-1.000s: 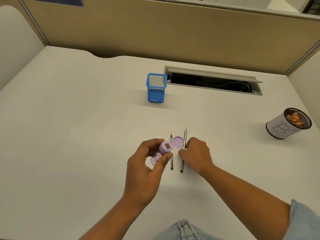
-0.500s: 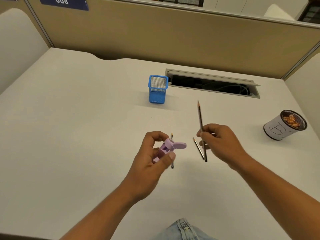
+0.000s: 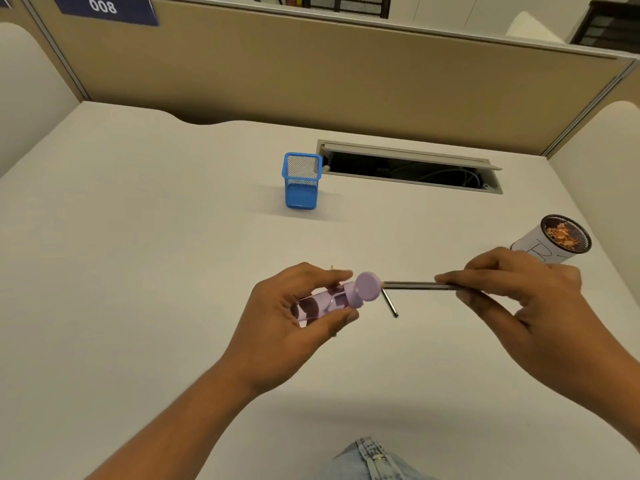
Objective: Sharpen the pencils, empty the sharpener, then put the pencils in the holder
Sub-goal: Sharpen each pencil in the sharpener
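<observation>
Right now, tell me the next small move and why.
Probably slide the pencil leftward into the purple sharpener. The right hand holds it level, its tip right beside the open lid, while the left hand holds the sharpener sideways. The tip's exact alignment with the hole is hidden by the lid.

— What can be read from where I sit?
— "008", white on a dark blue sign (image 3: 104, 8) fixed to the partition (image 3: 311, 74) ahead of me.
— And the white cup (image 3: 540, 249) by my right hand (image 3: 519, 299)?
— A hand-drawn mark, half hidden; I cannot read it.
</observation>
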The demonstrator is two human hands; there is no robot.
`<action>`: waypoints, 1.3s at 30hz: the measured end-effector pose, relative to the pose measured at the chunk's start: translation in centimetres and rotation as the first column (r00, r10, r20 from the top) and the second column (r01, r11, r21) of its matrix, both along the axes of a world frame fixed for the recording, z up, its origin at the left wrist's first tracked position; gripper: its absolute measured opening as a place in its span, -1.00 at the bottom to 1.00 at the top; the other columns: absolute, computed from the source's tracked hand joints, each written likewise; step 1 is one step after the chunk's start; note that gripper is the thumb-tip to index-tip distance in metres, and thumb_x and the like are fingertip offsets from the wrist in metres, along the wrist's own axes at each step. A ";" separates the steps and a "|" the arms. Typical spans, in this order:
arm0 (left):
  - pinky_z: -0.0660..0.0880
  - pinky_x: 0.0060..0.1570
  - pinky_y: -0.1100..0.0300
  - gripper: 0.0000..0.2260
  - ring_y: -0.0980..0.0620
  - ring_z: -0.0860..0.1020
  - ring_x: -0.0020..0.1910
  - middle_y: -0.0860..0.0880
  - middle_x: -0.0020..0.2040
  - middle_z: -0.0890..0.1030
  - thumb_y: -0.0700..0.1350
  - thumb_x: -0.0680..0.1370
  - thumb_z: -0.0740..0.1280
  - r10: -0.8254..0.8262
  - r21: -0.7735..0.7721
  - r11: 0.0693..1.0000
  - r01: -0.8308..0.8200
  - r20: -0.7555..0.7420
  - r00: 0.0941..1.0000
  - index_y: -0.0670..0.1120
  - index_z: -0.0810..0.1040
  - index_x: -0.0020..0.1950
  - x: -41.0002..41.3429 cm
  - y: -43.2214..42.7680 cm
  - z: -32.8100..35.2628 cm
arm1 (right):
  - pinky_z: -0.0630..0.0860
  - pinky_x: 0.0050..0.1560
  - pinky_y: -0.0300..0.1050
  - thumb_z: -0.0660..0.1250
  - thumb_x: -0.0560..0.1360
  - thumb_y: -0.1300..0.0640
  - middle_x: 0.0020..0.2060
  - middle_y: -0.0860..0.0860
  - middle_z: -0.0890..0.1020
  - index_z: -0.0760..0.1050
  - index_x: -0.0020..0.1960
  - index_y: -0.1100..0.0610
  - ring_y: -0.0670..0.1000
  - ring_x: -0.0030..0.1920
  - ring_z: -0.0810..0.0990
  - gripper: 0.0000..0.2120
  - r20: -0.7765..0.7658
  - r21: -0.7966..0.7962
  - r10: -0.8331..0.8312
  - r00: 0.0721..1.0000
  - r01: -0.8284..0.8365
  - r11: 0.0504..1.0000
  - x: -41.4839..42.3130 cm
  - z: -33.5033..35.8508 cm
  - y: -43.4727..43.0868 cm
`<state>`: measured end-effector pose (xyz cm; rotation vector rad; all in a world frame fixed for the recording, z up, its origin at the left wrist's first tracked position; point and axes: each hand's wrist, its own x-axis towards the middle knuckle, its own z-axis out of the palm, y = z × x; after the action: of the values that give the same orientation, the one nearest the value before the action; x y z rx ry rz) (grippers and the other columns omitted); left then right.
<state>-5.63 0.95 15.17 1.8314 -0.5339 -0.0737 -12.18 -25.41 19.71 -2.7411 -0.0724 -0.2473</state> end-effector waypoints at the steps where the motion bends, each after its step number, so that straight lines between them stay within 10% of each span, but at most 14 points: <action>1: 0.38 -0.28 0.52 -0.74 0.21 0.56 -0.20 0.15 -0.12 0.64 -0.14 0.40 0.52 -0.012 -0.001 1.000 0.012 0.009 1.000 -0.06 0.67 0.08 0.0 -0.1 0.1 | 0.15 0.05 -0.03 0.25 0.50 -0.03 -0.11 -0.30 0.55 0.61 0.07 -0.27 -0.11 -0.05 0.52 -0.76 0.013 -0.010 -0.018 1.000 0.018 1.000 -0.1 0.1 0.0; 13: 0.35 -0.28 0.43 -0.77 0.05 0.55 -0.21 0.10 -0.13 0.65 -0.05 0.43 0.50 -0.091 0.018 0.996 0.090 0.027 0.996 -0.02 0.69 0.07 -0.1 -0.9 0.1 | 0.07 0.04 -0.04 0.24 0.53 -0.02 -0.14 -0.20 0.55 0.63 0.08 -0.20 -0.04 -0.12 0.50 -0.77 0.078 -0.184 0.040 0.996 -0.025 0.983 0.1 0.7 0.7; 28: 0.39 -0.27 0.42 -0.78 0.11 0.55 -0.21 0.14 -0.14 0.62 -0.06 0.38 0.53 -0.119 0.001 0.993 0.119 0.012 0.993 -0.01 0.68 0.01 0.7 -0.6 0.7 | 0.51 -0.41 -0.03 0.45 0.47 0.09 -0.28 0.04 0.72 0.70 -0.15 0.18 0.15 -0.36 0.65 -0.85 0.355 -0.255 0.318 0.879 -0.236 0.938 1.4 0.0 0.7; 33: 0.41 -0.32 0.33 -0.78 0.09 0.52 -0.21 0.15 -0.14 0.56 -0.08 0.41 0.52 -0.170 0.109 0.982 0.156 0.140 0.975 -0.06 0.65 0.02 1.7 -0.2 0.4 | 0.39 -0.44 -0.21 0.34 0.49 -0.19 -0.35 -0.27 0.65 0.61 -0.20 -0.10 -0.07 -0.43 0.53 -0.79 -0.011 0.094 0.094 0.995 -0.093 0.991 1.3 -0.1 1.7; 36: 0.36 -0.26 0.42 -0.79 0.12 0.52 -0.21 0.11 -0.15 0.56 -0.11 0.41 0.54 -0.232 0.172 0.964 0.203 0.173 0.957 -0.08 0.65 0.01 2.2 -0.2 -0.1 | 0.28 -0.42 -0.24 0.40 0.45 -0.11 -0.52 -0.18 0.51 0.55 -0.27 -0.02 -0.10 -0.51 0.33 -0.79 -0.414 0.366 0.050 0.909 0.116 0.923 1.8 -0.1 1.6; 39: 0.40 -0.27 0.37 -0.79 0.06 0.53 -0.22 0.12 -0.15 0.55 -0.09 0.40 0.54 -0.253 0.171 0.959 0.228 0.139 0.958 -0.05 0.64 0.00 2.3 -0.3 -0.4 | 0.30 -0.42 -0.22 0.42 0.44 -0.12 -0.50 -0.16 0.50 0.50 -0.24 -0.03 -0.11 -0.50 0.34 -0.79 -0.504 0.343 0.075 0.860 0.119 0.932 1.9 0.3 1.5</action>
<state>-3.33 0.65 14.74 1.9236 -0.8855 -0.1375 -10.23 -23.90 19.96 -2.3432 0.1391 0.4297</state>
